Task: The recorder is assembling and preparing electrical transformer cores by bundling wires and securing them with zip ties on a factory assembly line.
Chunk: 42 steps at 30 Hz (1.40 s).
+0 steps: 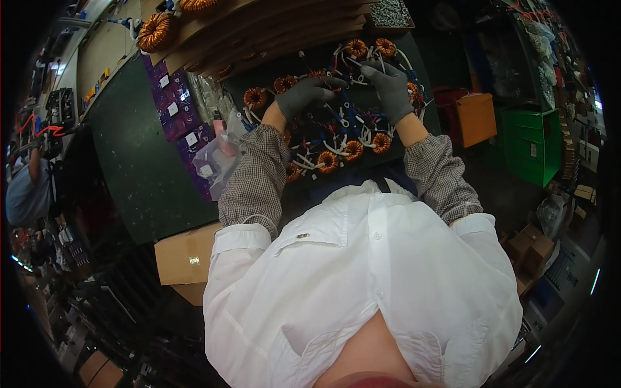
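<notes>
Grey gloves cover both hands above a dark green table (123,149). My left hand (303,97) reaches rightward over the coil leads, its fingers stretched and the thumb apart; I see nothing held in it. Opposite it, my right hand (391,94) has its fingers bent in around a thin pale coil lead near the far coils. Around both hands lie several copper-wound ring coils, among them a far coil (356,48) and a near coil (328,161). Their white and blue leads end in metal ring lugs and tangle between the hands. The gloves partly hide some leads.
Brown cardboard sheets (278,35) are stacked at the far side, with a copper coil (156,32) on the left. Purple circuit boards (173,107) and a clear plastic bag (217,155) lie left. A box of small metal parts (391,13), an orange bin (476,119) and a green bin (532,145) stand right.
</notes>
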### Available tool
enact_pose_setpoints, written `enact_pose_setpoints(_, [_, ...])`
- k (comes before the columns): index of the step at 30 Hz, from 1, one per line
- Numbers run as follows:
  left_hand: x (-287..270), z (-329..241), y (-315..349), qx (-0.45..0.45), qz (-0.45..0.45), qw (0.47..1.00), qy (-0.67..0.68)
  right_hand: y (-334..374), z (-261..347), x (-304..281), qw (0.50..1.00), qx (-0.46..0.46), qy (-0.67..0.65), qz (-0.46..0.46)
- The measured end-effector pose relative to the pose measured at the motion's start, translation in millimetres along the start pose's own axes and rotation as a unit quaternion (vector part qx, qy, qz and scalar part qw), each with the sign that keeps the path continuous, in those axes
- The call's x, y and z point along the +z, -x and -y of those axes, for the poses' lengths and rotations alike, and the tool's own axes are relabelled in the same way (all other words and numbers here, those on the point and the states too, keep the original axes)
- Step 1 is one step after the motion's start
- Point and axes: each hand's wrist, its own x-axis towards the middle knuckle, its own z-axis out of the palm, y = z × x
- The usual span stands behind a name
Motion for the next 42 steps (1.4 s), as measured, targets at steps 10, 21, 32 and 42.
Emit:
enact_pose_setpoints(10, [57.6,13.9,-20.7,0.014,-0.230,0.789,-0.570,3.2,6.9,12.1,0.994,0.107,0.027,0.009])
enact_pose_setpoints(21, [18.7,12.6,-5.3,0.039,-0.128,0.982,-0.131,7.8,-35.8,-8.5,0.972,0.127,0.173,0.100])
enact_pose_setpoints(32, [38.3,22.4,-10.3,0.110,-0.261,0.922,-0.262,-6.5,-52.5,10.0,0.969,0.077,0.226,0.068])
enact_pose_setpoints(42, [40.8,20.9,-11.3,0.081,-0.323,0.890,-0.311,-1.5,-36.4,14.7,0.967,0.023,0.248,0.053])
